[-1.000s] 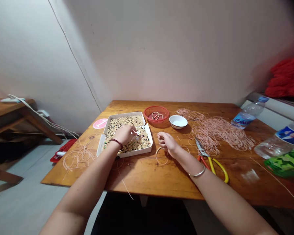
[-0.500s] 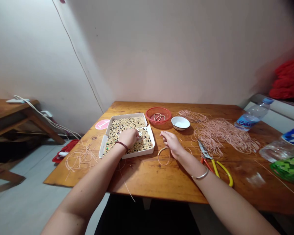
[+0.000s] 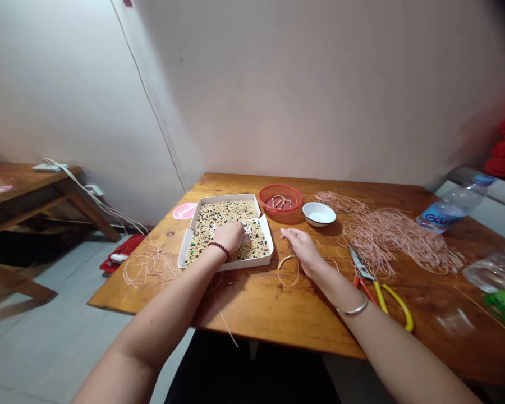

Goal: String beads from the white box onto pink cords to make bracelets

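Note:
My left hand (image 3: 230,237) reaches into a white cardboard tray (image 3: 267,242) filled with small cream, black, white and green beads (image 3: 219,210). Its fingers are curled down among the beads, and the back of the hand mostly hides what is in them. Right of the tray, my right hand (image 3: 301,247) is closed in a pinch on a thin cord. From this hand a beaded cord (image 3: 285,260) hangs in a loop to the tabletop, a short row of cream beads threaded on it.
Behind the hands stand a red basket (image 3: 280,209) with beaded strands and a white bowl (image 3: 318,213). To the right lie a heap of pink cords (image 3: 395,235), yellow-handled pliers (image 3: 381,294) and a plastic bottle (image 3: 454,205). Loose cords (image 3: 149,266) lie at the left edge.
The whole view has swung slightly left, so everything appears further right. My left hand remains in the bead tray, and my right hand keeps its pinch beside it.

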`<control>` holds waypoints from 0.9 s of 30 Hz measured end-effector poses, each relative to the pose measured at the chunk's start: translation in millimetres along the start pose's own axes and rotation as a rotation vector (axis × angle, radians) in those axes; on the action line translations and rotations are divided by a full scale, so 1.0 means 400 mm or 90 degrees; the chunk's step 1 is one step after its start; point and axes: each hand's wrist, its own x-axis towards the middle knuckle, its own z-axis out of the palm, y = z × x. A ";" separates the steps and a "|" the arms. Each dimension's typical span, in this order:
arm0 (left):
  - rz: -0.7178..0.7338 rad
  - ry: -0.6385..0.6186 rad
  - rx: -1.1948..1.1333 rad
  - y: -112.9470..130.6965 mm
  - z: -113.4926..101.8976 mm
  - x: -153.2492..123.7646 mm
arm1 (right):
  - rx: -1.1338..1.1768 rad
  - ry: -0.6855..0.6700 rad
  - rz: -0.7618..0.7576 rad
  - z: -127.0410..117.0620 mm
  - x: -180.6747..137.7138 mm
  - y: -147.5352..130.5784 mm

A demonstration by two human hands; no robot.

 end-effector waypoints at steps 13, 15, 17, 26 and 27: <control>0.259 -0.111 -0.689 0.053 -0.035 -0.011 | -0.168 0.023 -0.181 -0.004 0.025 0.039; 0.270 -0.126 -0.772 0.068 -0.036 -0.019 | -0.142 0.007 -0.177 -0.004 0.024 0.038; 0.271 -0.142 -0.822 0.078 -0.035 -0.025 | -0.119 -0.002 -0.181 -0.003 0.021 0.033; 0.243 -0.156 -0.838 0.081 -0.040 -0.031 | -0.108 0.024 -0.208 0.004 0.010 0.017; 0.256 -0.152 -0.832 0.080 -0.033 -0.027 | -0.110 0.025 -0.209 0.004 0.010 0.018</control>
